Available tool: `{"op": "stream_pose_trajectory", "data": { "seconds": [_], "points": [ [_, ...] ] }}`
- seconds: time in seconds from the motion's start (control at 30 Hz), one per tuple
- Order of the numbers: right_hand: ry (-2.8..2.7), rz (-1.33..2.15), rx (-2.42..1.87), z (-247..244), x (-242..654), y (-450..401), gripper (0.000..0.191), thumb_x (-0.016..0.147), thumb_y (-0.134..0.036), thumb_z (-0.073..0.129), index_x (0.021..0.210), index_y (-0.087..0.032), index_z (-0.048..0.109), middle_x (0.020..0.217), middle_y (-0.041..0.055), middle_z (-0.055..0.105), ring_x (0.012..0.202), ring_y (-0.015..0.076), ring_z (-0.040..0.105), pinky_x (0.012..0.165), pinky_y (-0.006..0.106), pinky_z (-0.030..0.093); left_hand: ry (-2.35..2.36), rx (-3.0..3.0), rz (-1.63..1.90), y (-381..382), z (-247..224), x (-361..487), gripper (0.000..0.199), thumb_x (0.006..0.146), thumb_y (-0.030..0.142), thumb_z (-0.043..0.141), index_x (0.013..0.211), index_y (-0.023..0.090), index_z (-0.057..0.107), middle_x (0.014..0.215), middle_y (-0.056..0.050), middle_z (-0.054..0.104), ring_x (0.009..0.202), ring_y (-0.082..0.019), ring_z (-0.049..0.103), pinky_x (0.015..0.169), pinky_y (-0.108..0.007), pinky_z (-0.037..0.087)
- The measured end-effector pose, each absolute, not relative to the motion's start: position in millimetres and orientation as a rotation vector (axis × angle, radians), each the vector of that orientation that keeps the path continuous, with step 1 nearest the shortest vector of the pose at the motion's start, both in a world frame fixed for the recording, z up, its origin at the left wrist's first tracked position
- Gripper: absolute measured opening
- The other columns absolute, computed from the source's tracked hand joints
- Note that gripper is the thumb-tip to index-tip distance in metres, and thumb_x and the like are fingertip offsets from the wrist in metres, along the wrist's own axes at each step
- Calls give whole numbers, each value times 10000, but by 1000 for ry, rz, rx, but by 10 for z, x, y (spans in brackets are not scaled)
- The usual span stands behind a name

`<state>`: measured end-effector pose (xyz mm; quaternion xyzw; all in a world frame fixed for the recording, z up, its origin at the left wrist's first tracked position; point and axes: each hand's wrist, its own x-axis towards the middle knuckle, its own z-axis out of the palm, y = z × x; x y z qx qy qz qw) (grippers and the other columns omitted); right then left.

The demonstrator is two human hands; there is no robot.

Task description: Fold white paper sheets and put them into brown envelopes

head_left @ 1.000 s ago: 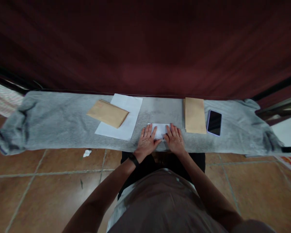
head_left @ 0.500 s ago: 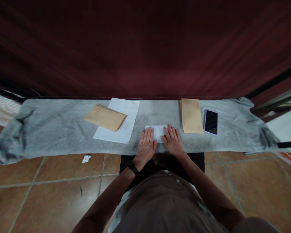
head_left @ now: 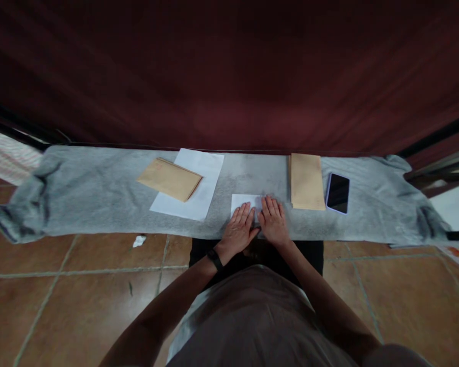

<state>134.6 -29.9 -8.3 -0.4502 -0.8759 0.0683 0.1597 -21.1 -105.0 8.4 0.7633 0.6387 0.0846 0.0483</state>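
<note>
A small white folded paper [head_left: 239,199] lies on the grey cloth near its front edge, partly covered by my hands. My left hand [head_left: 237,228] rests flat over the paper's left and middle part, fingers stretched out and pointing away from me. On the right end of the paper lies my right hand [head_left: 273,220], also flat with its fingers extended. Both hands press down from above and grip nothing. The paper's lower part is hidden under them.
Left of the hands, brown envelopes [head_left: 170,179] lie across white sheets [head_left: 208,178]. To the right are a stack of brown envelopes [head_left: 307,182] and a phone [head_left: 338,193]. The grey cloth [head_left: 99,193] covers a narrow board, with a dark red curtain [head_left: 229,76] behind.
My left hand has slid to the right across the paper, closer to my right hand, which stays at the right end. The view has shifted slightly.
</note>
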Motion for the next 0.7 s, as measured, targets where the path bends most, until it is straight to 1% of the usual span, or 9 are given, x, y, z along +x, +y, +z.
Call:
{"op": "stream_pose_trajectory", "data": {
  "seconds": [0.07,0.17,0.27,0.43,0.53,0.7],
  "points": [
    [-2544,223,-1199,-74,1339,-397,581,1071,-379,316,1568,-78,329,1619,179,335,1510,290,297,1230,507,223,1951,2321,260,-1050,66,-198,657,1013,383,417,1561,49,277,1662,-203,223,1553,-297,165,1261,-466,214],
    [-2590,239,-1118,-80,1371,-533,571,1074,-380,315,1572,-101,330,1601,161,378,1499,274,327,1236,497,227,1953,2310,273,-1050,41,-186,641,1008,339,404,1569,62,266,1664,-195,221,1553,-289,166,1263,-462,206],
    [-2597,209,-1115,-95,1449,-588,586,1073,-391,331,1583,-103,302,1607,163,362,1498,285,328,1235,516,221,1936,2309,282,-1054,43,-195,665,998,360,431,1575,79,258,1664,-192,223,1553,-292,170,1261,-471,207],
    [-2633,172,-1121,-104,1619,-573,613,1071,-412,349,1589,-93,278,1615,164,342,1503,300,313,1235,526,208,1933,2320,287,-1062,88,-204,654,1014,389,423,1569,76,276,1662,-199,224,1553,-300,166,1258,-470,209],
    [-2646,176,-1140,-101,1712,-572,631,1067,-427,357,1593,-91,265,1619,163,335,1506,305,303,1235,536,201,1956,2319,295,-1077,103,-211,661,1017,425,431,1572,100,280,1665,-195,218,1553,-304,164,1257,-475,209],
    [-2648,199,-1150,-82,1763,-582,621,1067,-423,358,1605,-134,244,1622,142,339,1501,294,317,1235,533,204,1997,2274,276,-1132,115,-262,653,1024,431,413,1577,111,280,1662,-180,239,1553,-284,177,1259,-468,215]
  ]
}}
